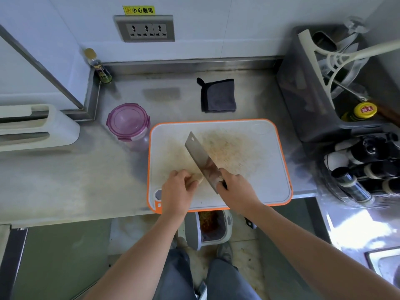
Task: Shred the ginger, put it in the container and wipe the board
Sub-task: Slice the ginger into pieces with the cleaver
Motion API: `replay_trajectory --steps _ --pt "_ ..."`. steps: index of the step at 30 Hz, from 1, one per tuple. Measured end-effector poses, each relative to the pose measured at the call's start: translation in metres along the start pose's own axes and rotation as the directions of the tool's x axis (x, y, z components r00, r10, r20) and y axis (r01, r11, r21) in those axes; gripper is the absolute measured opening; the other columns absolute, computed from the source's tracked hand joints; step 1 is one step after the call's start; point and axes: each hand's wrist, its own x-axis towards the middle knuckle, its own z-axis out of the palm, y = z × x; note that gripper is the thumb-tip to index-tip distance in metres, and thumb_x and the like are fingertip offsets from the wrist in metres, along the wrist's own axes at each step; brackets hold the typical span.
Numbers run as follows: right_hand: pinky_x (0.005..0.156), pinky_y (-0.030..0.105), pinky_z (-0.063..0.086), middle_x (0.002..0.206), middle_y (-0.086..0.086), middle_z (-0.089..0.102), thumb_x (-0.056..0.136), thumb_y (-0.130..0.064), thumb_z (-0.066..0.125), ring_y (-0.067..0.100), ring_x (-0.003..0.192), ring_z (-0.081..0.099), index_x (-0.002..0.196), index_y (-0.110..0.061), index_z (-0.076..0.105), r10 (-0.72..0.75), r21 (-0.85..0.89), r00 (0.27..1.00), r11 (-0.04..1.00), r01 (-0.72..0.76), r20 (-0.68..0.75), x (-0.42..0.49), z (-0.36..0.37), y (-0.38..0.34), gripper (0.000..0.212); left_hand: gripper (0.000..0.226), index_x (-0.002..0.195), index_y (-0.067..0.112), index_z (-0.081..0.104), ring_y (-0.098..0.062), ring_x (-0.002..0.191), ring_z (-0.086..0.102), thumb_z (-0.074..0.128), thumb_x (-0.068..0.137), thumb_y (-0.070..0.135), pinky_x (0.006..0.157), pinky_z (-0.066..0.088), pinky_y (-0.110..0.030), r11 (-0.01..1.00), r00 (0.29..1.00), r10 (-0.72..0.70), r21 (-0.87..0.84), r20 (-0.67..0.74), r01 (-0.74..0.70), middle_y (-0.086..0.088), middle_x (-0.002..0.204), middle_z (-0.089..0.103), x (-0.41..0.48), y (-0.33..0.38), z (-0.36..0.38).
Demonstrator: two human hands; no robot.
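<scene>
Curled fingers (186, 175) of the left hand (176, 191) pin a pale knob of ginger (198, 179) to the white, orange-rimmed plastic board (270, 180), seemingly tucked clear of the steel cleaver (200, 155) just right of them, its handle clenched in the right hand (237, 187).

On the wall ahead of you, a triple socket panel (144, 28) sits under a yellow warning label (139, 10). A cork-stoppered bottle (98, 66) stands in the back left corner of the steel counter (65, 169), and a white slotted rack (36, 126) lies at the left edge. To your right, a dark grey crate (303, 94) holds a white squeegee (329, 55) and a yellow-capped bottle (363, 110), with a cluster of dark bottles (363, 165) just in front of it. Below the counter's near edge a white waste bin (207, 228) stands open on the floor, and a sink (385, 263) corner shows at lower right.
</scene>
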Motion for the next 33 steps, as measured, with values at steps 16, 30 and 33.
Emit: replay_trajectory --steps 16,30,33 --pt "0.060 0.030 0.038 0.079 0.007 0.058 0.095 -0.017 0.036 0.024 0.067 0.052 0.124 -0.013 0.044 -0.043 -0.139 0.998 0.989 0.050 0.052 -0.008 -0.002 -0.001 0.031 0.018 0.089 0.012 0.071 -0.010 0.069 0.051 0.072 0.084 0.029 0.065 0.034 -0.020 0.999 1.000 -0.002 -0.051 -0.021 0.001 0.004 0.085 0.057 0.003 0.000 0.003" --pt "0.062 0.033 0.048 0.082 0.008 0.059 0.093 -0.015 0.039 0.024 0.070 0.057 0.121 -0.011 0.045 0.002 -0.138 0.993 0.990 0.013 0.114 0.006 0.002 -0.005 0.029 0.015 0.081 0.010 0.069 -0.013 0.068 0.052 0.072 0.084 0.025 0.053 0.025 -0.012 1.000 1.000 -0.004 -0.022 -0.025 0.004 0.005 0.080 0.055 0.005 0.006 0.002" --pt "0.060 0.031 0.041 0.081 0.007 0.057 0.093 -0.016 0.039 0.024 0.071 0.054 0.124 -0.012 0.045 -0.013 -0.143 0.992 0.989 0.031 0.124 0.013 -0.001 -0.009 0.032 0.016 0.083 0.010 0.069 -0.012 0.067 0.049 0.071 0.085 0.026 0.053 0.025 -0.014 1.000 1.000 0.004 -0.004 -0.016 -0.004 0.005 0.081 0.055 0.007 0.006 0.002"
